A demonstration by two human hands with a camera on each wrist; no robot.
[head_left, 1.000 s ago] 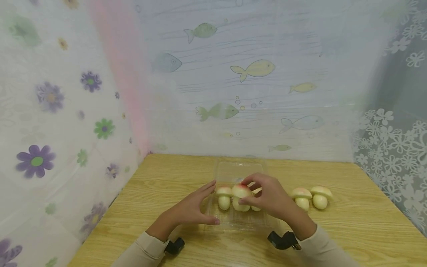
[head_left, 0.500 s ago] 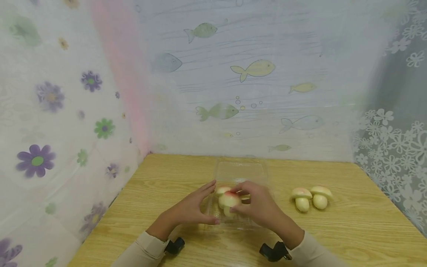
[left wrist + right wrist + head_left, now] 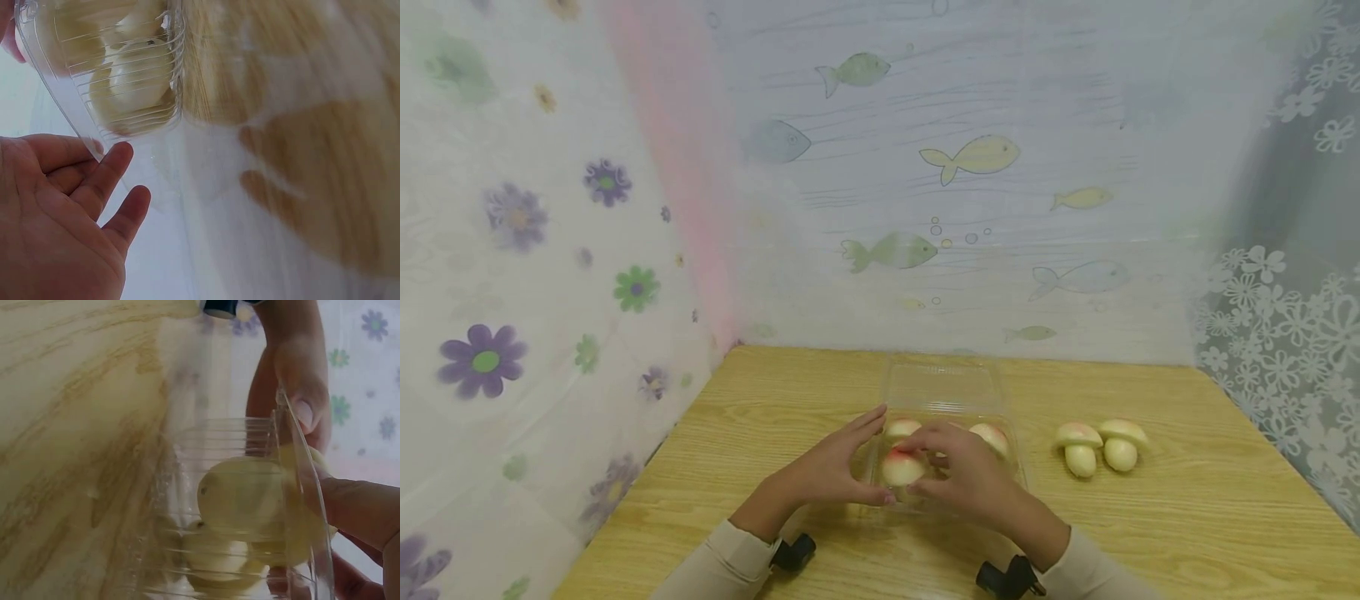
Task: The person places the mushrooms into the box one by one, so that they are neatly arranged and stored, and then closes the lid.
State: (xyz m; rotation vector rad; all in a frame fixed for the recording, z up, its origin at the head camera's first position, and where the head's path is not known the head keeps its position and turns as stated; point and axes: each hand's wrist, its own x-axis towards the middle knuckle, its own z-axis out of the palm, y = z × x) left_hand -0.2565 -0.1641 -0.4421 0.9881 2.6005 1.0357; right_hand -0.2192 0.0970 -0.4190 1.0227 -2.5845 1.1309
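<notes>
On my feed, R hand point(image 3: 962, 471) pinching red-tipped mushroom point(image 3: 901, 469) at front-L of clear container point(image 3: 1019, 458), lid point(image 3: 943, 383) folded back behind, L hand point(image 3: 831, 462) spread wide at container's L rim — paler mushroom point(image 3: 990, 435) in back-R, two outer mushrooms point(image 3: 1080, 458) adj. on worktop point(image 3: 1180, 517) — R side.

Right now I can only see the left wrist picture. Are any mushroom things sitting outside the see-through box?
Observer: Yes. The head view shows one mushroom and a second mushroom side by side on the table, to the person's right of the box.
Operator: Ooh! Is the box's lid open or closed?
Observer: Open. The clear lid is folded back on the box's far side.
Operator: And what's special about the mushroom my other hand has?
Observer: The right hand grips a mushroom with a red patch on top of its cap.
</notes>
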